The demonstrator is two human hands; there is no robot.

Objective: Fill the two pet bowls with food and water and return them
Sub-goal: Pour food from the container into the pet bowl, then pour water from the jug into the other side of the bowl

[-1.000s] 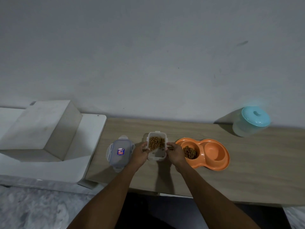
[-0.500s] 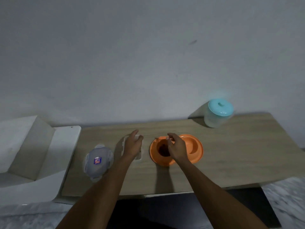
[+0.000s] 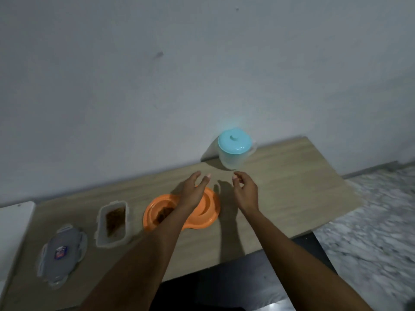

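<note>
Judged halfway: brown kibble [image 3: 162,215] in the left well of the orange plastic double pet bowl [image 3: 150,217], right well seemingly unfilled, translucent teal-lidded plastic jug [image 3: 233,151] untouched beyond that bowl, left hand [image 3: 194,187] above it, right hand [image 3: 246,189] just right, both empty, fingers loosely apart.

A pale wood-grain tabletop [image 3: 292,187] runs along the wall. From left to right it carries a grey clip-on lid [image 3: 61,252] lying flat, an open clear container [image 3: 112,223] of brown kibble [image 3: 115,221], an orange double pet bowl [image 3: 208,212] and, back by the wall, a teal-lidded jug [image 3: 233,149].
</note>
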